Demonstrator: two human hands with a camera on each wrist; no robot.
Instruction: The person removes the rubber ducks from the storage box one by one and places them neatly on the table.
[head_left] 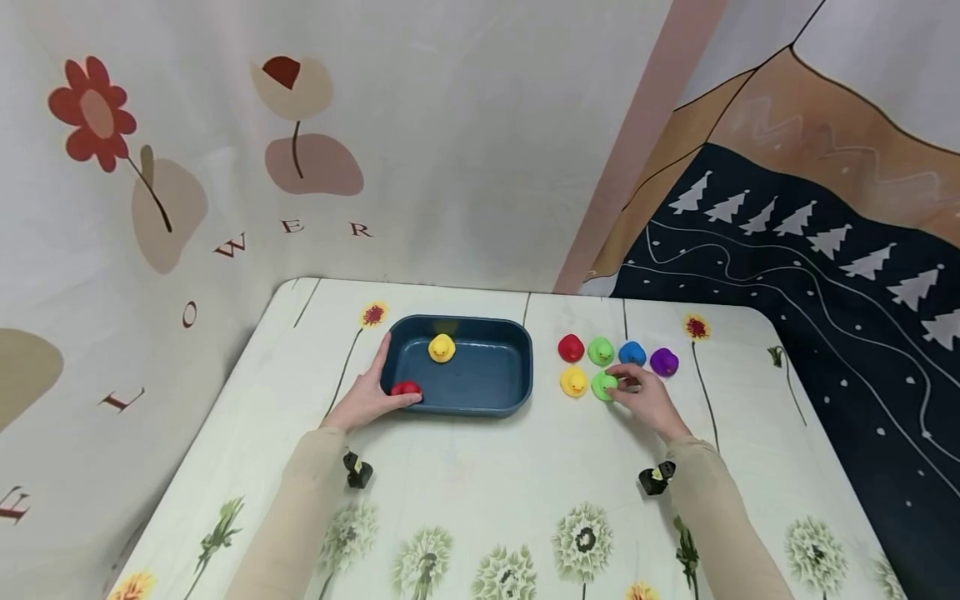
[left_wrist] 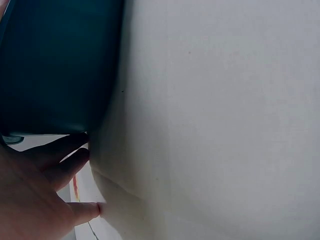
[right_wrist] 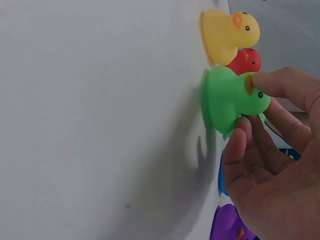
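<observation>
My left hand holds the left front corner of a dark blue rectangular tray, thumb over the front rim and fingers along the left side. In the left wrist view, fingertips lie beside the tray's wall. Inside it sit a yellow rubber duck at the back and a red rubber duck near that thumb, partly hidden. My right hand pinches a green rubber duck by the head, thumb at its beak; this duck stands upright, close to the tabletop.
Near the right hand are a yellow duck, a red duck, another green duck, a blue duck and a purple duck. A flower-printed cloth covers the table. Printed curtains hang behind.
</observation>
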